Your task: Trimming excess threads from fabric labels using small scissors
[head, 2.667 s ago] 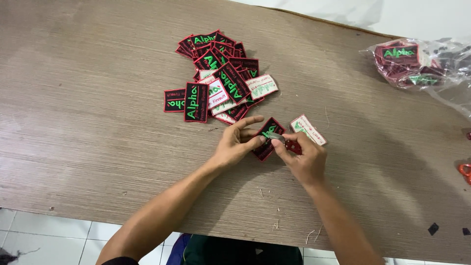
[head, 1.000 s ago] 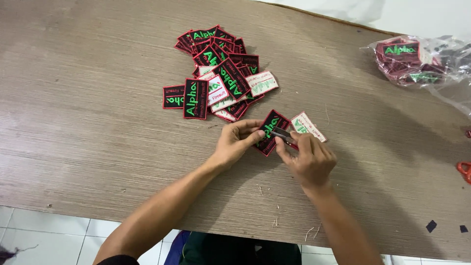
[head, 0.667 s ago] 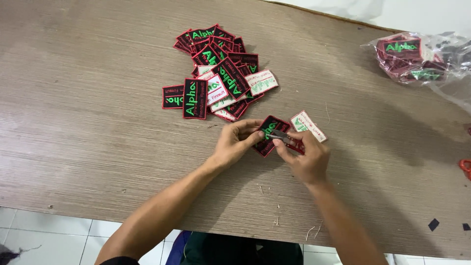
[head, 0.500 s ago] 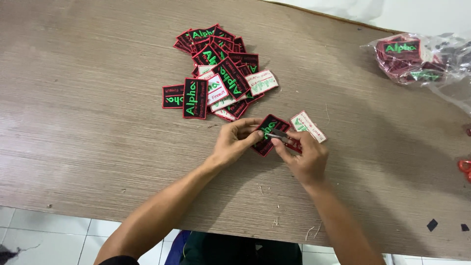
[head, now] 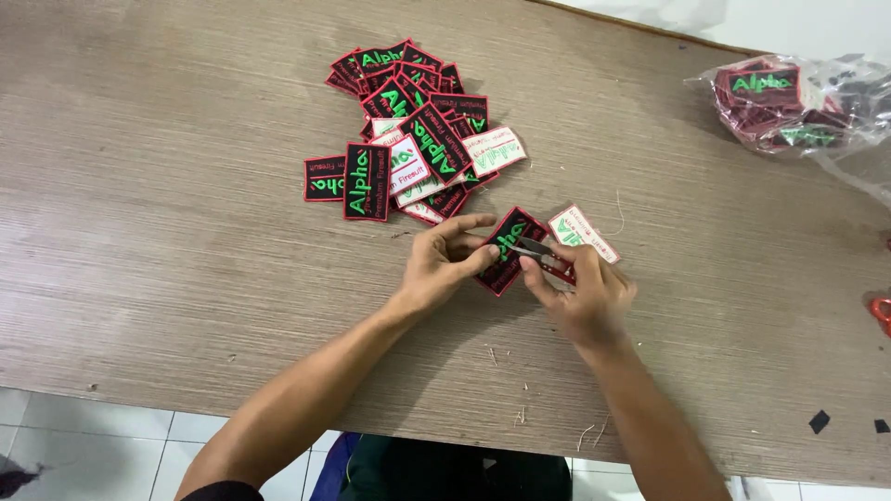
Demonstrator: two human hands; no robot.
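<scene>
Black patch point(head: 506, 250) with green lettering and a red border sits pinched in the left hand point(head: 444, 264), while the right hand point(head: 580, 288) closes small snips point(head: 543, 258) over it. Beyond both hands, a pile of patches point(head: 408, 130) waits on the counter point(head: 139, 232); one white-backed patch point(head: 585, 234) lies just beside the right hand.

Black patch point(head: 508, 250) tilted a bit more w/ hands; right hand point(head: 580, 292) nudged its red snips point(head: 548, 262) toward 9 o'clock.
</scene>
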